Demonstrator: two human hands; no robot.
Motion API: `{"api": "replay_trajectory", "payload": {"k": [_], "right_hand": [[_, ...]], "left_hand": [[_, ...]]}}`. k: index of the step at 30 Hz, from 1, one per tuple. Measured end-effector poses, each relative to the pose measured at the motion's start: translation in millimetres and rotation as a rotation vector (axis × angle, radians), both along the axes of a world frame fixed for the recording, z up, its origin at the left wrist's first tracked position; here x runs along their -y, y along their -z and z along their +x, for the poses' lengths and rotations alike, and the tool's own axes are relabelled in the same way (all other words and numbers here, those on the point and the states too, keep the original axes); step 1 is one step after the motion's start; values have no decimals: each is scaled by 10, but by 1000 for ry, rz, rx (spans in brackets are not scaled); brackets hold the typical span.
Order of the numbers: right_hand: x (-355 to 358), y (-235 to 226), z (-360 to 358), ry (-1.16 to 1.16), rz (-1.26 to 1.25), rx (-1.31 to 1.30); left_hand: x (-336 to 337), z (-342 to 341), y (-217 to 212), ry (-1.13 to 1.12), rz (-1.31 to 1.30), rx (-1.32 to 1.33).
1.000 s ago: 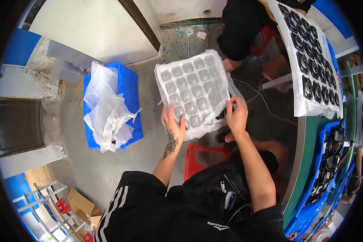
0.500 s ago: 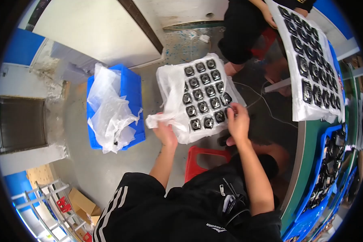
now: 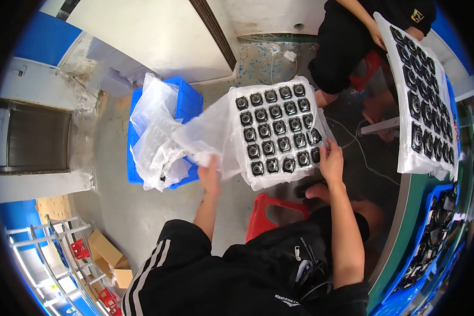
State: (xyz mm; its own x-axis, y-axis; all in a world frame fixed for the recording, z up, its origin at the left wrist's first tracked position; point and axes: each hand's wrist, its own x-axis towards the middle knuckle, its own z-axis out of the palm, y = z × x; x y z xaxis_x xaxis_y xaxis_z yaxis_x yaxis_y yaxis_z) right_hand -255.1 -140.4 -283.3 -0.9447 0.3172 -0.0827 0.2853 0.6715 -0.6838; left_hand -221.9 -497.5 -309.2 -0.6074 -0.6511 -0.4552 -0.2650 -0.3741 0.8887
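The clear plastic cover sheet (image 3: 208, 134) has come off the white tray of round black parts (image 3: 276, 131). Left hand (image 3: 210, 171) grips the sheet, peeled towards the blue crate (image 3: 187, 105). Right hand (image 3: 332, 158) pinches the tray's edge, parts now exposed.

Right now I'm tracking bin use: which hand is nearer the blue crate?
Left. The left hand grips clear plastic film just beside the blue crate; the right hand holds the parts tray at its far edge.

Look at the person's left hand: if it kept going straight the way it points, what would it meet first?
The left hand points up-left along the clear plastic sheet it grips; beyond that, probably the crumpled plastic in the blue crate, though depth is unclear.
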Motion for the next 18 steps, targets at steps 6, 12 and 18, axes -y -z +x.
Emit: {"api": "replay_trajectory", "payload": {"k": [6, 12, 18], "right_hand": [[-4, -55, -108, -15, 26, -13], [-73, -36, -225, -20, -141, 65], [-88, 86, -320, -32, -132, 79]], "left_hand": [[-519, -111, 127, 626, -664, -16], [-553, -135, 236, 596, -576, 82], [-609, -244, 74, 674, -593, 78]]}}
